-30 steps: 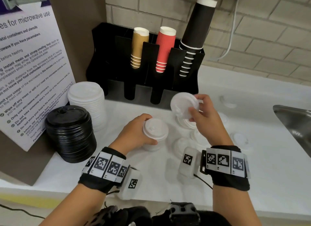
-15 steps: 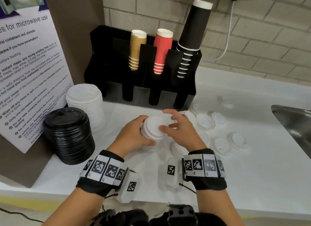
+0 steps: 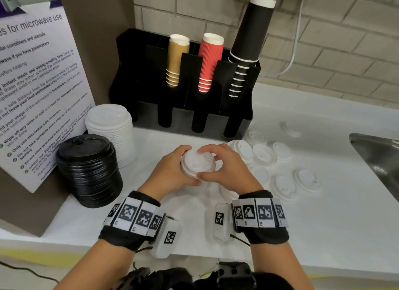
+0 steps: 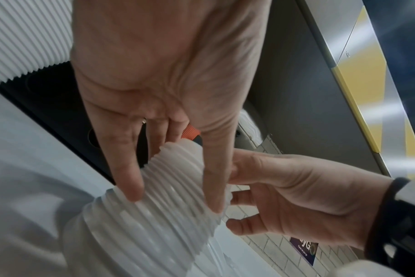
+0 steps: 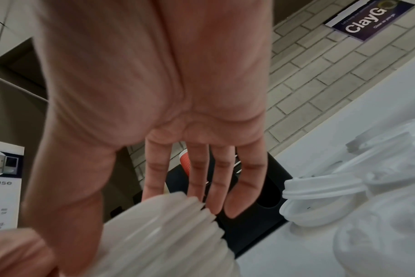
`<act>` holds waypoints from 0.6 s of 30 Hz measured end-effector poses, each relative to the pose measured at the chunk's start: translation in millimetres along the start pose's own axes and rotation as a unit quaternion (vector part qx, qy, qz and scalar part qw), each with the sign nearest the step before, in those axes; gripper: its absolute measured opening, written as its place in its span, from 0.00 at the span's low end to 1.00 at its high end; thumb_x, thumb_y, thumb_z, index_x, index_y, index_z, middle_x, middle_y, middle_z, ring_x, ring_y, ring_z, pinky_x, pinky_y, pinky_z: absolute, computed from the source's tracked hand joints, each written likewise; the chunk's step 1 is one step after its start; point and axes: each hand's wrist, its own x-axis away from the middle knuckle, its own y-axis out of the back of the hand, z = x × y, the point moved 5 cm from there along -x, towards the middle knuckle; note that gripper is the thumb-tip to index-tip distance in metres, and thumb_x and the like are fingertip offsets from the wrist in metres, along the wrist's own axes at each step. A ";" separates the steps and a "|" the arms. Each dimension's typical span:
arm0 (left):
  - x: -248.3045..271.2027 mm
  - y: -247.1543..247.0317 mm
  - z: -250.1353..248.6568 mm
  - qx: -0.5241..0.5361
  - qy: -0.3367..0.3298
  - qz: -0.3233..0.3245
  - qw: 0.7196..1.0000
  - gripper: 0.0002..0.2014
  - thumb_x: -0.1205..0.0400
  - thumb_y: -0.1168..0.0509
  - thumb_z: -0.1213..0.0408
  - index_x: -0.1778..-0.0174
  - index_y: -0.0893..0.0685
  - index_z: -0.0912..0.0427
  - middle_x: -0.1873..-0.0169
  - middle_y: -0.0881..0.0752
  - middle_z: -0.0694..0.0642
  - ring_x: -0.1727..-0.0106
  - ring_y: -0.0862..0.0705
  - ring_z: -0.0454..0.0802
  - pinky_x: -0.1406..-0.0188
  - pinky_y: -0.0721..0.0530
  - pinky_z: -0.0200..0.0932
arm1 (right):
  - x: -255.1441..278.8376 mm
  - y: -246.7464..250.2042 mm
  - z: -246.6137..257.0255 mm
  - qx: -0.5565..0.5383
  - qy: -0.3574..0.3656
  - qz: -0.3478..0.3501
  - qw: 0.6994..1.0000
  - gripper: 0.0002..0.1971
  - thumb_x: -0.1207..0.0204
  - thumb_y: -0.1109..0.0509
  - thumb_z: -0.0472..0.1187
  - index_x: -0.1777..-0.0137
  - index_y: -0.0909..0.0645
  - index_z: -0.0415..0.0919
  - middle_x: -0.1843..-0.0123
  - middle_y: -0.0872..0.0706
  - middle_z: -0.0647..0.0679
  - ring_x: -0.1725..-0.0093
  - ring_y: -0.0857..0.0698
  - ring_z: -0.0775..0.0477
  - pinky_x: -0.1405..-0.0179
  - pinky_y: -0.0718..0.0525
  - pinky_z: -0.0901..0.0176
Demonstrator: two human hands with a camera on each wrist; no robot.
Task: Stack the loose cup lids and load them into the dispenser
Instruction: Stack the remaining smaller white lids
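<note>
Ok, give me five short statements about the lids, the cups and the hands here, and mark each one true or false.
1. Both hands hold one stack of white lids. True: left hand, right hand.
2. The black lids stand right of the sink. False: they stand at the left, by the sign.
3. The red cups sit between the brown and black cups. True.
4. No loose lids remain on the counter. False: several lie right of the hands.
5. The right hand is empty. False: its fingers touch the stack.

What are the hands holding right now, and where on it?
Both hold one stack of white lids: the left hand grips its ribbed side, and the right hand clasps the top lid's rim from the other side.
</note>
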 end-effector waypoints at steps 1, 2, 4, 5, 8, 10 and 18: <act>0.3 0.1 -0.8 0.000 -0.001 0.001 1.000 0.45 0.38 0.15 0.59 0.25 0.29 0.47 0.42 0.22 0.42 0.40 0.20 0.48 0.54 0.24 0.31 | -0.1 -0.9 0.2 0.003 -0.001 0.003 1.000 0.27 0.37 0.17 0.37 0.38 0.19 0.51 0.37 0.22 0.48 0.39 0.23 0.51 0.38 0.24 0.63; 0.4 0.1 -1.9 -0.001 -0.003 0.002 1.000 0.45 0.37 0.15 0.59 0.25 0.29 0.47 0.41 0.22 0.43 0.39 0.20 0.49 0.51 0.23 0.34 | 0.2 -1.0 -0.6 0.004 -0.003 0.006 1.000 0.27 0.37 0.17 0.38 0.38 0.19 0.51 0.37 0.22 0.48 0.39 0.23 0.51 0.38 0.24 0.62; 0.4 0.0 -4.2 -0.005 -0.008 0.005 1.000 0.44 0.36 0.16 0.58 0.25 0.28 0.47 0.39 0.21 0.44 0.38 0.20 0.49 0.45 0.23 0.39 | 1.1 2.4 -6.0 0.007 -0.025 0.016 1.000 0.27 0.35 0.17 0.43 0.37 0.21 0.55 0.38 0.23 0.49 0.40 0.23 0.52 0.40 0.24 0.62; 0.5 -0.1 -4.8 -0.008 -0.008 0.006 1.000 0.43 0.36 0.16 0.59 0.25 0.27 0.48 0.38 0.20 0.44 0.37 0.20 0.49 0.43 0.23 0.40 | 1.7 6.3 -10.8 0.018 -0.046 0.028 0.998 0.27 0.34 0.18 0.47 0.35 0.23 0.57 0.38 0.23 0.50 0.40 0.24 0.53 0.41 0.25 0.61; 0.0 0.0 -4.7 -0.013 -0.002 0.010 1.000 0.41 0.35 0.16 0.61 0.27 0.26 0.48 0.40 0.21 0.42 0.38 0.21 0.48 0.43 0.27 0.40 | 9.2 19.8 -34.3 0.109 -0.155 0.101 0.977 0.33 0.33 0.20 0.55 0.29 0.29 0.57 0.38 0.25 0.51 0.38 0.23 0.51 0.39 0.25 0.58; -0.4 0.3 -5.3 -0.018 0.001 0.015 1.000 0.40 0.36 0.16 0.61 0.28 0.27 0.47 0.42 0.23 0.41 0.39 0.22 0.48 0.44 0.28 0.40 | 17.6 26.1 -47.8 0.168 -0.218 0.138 0.951 0.39 0.35 0.18 0.53 0.26 0.33 0.56 0.34 0.27 0.49 0.33 0.24 0.47 0.38 0.24 0.54; -3.6 1.1 -11.1 -0.020 -0.008 0.028 0.999 0.37 0.34 0.17 0.55 0.31 0.26 0.41 0.39 0.21 0.42 0.38 0.21 0.50 0.43 0.24 0.43 | 24.6 21.6 -60.3 0.261 -0.269 0.182 0.909 0.37 0.35 0.18 0.42 0.29 0.31 0.57 0.32 0.31 0.46 0.34 0.26 0.41 0.44 0.23 0.49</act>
